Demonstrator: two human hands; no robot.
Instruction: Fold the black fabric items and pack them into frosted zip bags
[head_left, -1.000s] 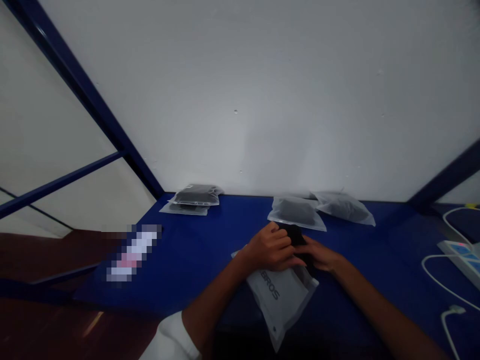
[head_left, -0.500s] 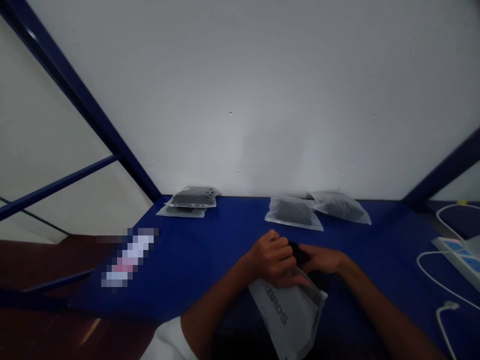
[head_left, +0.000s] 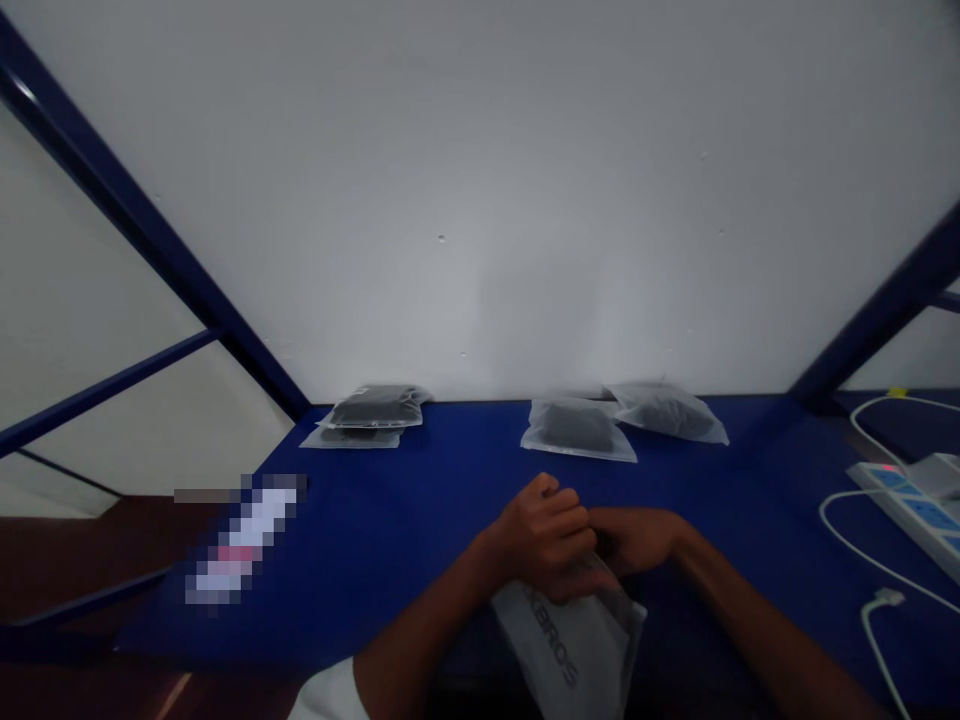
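Near the front edge of the blue table, my left hand [head_left: 547, 535] grips the upper edge of a frosted plastic bag [head_left: 574, 645] with dark lettering, which hangs down below it. My right hand [head_left: 637, 538] is at the bag's mouth, its fingers mostly hidden behind my left hand and the bag. A small dark patch shows between the two hands; what it is cannot be made out clearly.
Frosted bags with dark contents lie along the back: a stack [head_left: 375, 408] at left, one bag [head_left: 577, 425] near the middle, another [head_left: 667, 412] right of it. A power strip [head_left: 911, 510] and white cables are at right. A blurred item [head_left: 251, 535] lies at left.
My right hand has moved in closer to the bag's mouth, and the dark material between my hands is now mostly out of sight. The view has shifted slightly.
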